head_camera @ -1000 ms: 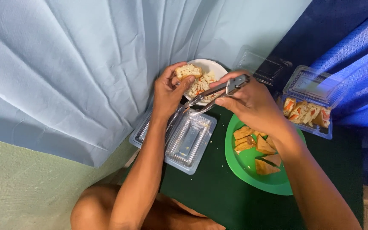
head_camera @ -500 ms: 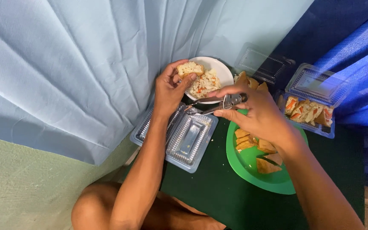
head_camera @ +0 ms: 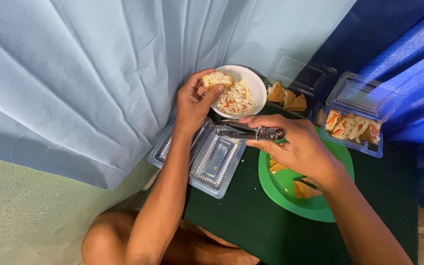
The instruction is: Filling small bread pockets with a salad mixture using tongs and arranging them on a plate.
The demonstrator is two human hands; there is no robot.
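Observation:
My left hand [head_camera: 193, 102] holds a stuffed piece of fried tofu [head_camera: 217, 79] over the near edge of a white bowl [head_camera: 256, 86]. The bowl holds shredded pale filling with orange bits [head_camera: 235, 98]. My right hand [head_camera: 298, 147] grips metal tongs [head_camera: 244, 131], which lie level and point left, with their tips above an empty clear plastic tray [head_camera: 213, 159]. The tongs hold nothing that I can see. Under my right hand is a green plate [head_camera: 290, 194] with several tofu pieces [head_camera: 304, 189].
A clear plastic box of filled tofu [head_camera: 352, 127] stands open at the right. More plain tofu triangles [head_camera: 286, 96] sit in another clear box behind the plate. Everything rests on a dark green table [head_camera: 231, 221]. Pale blue cloth [head_camera: 89, 73] hangs on the left, dark blue cloth [head_camera: 398, 44] on the right.
My right hand has lowered and drawn the tongs out of the bowl, turning them level and pointing left. My left hand still holds the tofu piece at the bowl.

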